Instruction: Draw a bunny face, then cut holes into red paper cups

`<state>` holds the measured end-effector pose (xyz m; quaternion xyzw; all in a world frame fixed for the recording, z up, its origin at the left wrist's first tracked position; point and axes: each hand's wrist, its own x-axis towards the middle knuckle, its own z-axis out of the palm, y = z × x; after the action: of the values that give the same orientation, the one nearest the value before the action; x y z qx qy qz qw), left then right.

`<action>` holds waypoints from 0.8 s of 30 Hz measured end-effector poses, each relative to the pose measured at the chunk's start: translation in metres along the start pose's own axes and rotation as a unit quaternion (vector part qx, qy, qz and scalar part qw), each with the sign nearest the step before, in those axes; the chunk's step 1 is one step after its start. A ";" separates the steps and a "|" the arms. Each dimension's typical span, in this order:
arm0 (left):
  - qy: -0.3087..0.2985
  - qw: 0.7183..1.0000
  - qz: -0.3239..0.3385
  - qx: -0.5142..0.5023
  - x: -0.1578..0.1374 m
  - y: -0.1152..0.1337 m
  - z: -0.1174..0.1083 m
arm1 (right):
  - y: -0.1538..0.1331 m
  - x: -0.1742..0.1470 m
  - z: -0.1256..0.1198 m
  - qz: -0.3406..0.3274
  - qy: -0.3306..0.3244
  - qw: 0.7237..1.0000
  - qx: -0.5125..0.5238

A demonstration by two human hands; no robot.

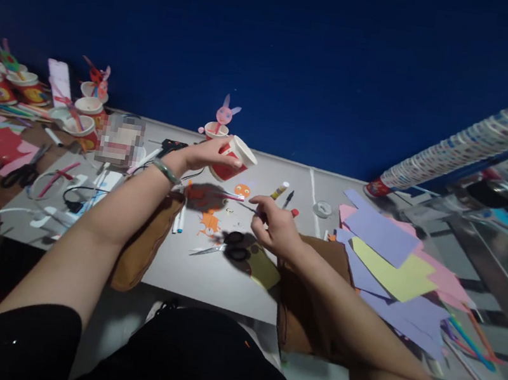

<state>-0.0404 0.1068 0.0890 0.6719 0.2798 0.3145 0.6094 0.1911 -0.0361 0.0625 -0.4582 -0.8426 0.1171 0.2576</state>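
Leaning in left hand (209, 154), red cup (245, 152); right hand (278, 225), seemingly apart

The left arm (110, 215) is reaching forward and inward; the left hand (209, 152) is gripping, its thumb (233, 162) pointing to the right. The right arm (351, 305) is also stretching toward the middle, and the right hand (279, 229), lower in view, is extending its index finger (260, 200).
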 end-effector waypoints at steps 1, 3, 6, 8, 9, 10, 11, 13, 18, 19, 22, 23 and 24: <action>-0.013 0.999 -0.042 0.011 -0.007 0.002 -0.013 | -0.002 0.003 0.006 0.003 0.014 1.000 0.019; -0.016 0.994 -0.102 0.033 -0.028 0.002 -0.035 | -0.007 0.005 0.019 -0.002 0.023 0.999 0.041; -0.005 0.978 -0.191 0.078 -0.071 -0.007 -0.054 | -0.008 0.004 0.038 -0.005 0.010 0.997 0.070; 0.033 0.969 -0.240 0.048 -0.098 -0.016 -0.058 | -0.003 0.001 0.050 0.009 -0.009 0.995 0.103; 0.051 0.966 -0.253 0.017 -0.110 -0.022 -0.057 | 0.000 0.000 0.055 0.023 -0.007 0.992 0.122; 0.069 0.962 -0.264 0.008 -0.120 -0.028 -0.057 | 0.003 -0.001 0.060 0.035 -0.004 0.989 0.144; 0.076 0.962 -0.261 0.025 -0.128 -0.033 -0.056 | 0.007 -0.001 0.065 0.043 -0.008 0.985 0.166; 0.088 0.964 -0.233 0.097 -0.139 -0.042 -0.055 | 0.013 -0.002 0.070 0.044 -0.007 0.983 0.178; 0.085 0.961 -0.222 0.138 -0.150 -0.049 -0.054 | 0.024 -0.002 0.072 0.044 0.005 0.981 0.189; 0.091 0.958 -0.233 0.137 -0.152 -0.049 -0.054 | 0.025 -0.001 0.072 0.046 0.009 0.980 0.191; 0.095 0.955 -0.247 0.134 -0.161 -0.049 -0.050 | 0.028 0.000 0.072 0.048 0.013 0.979 0.198; 0.096 0.956 -0.244 0.133 -0.165 -0.049 -0.048 | 0.028 0.000 0.072 0.046 0.011 0.979 0.200; 0.100 0.955 -0.246 0.131 -0.167 -0.049 -0.045 | 0.028 0.000 0.072 0.044 0.009 0.978 0.201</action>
<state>-0.1827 0.0137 0.0294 0.6211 0.5345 0.1813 0.5437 0.1720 -0.0180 -0.0099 -0.4344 -0.7785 0.2916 0.3466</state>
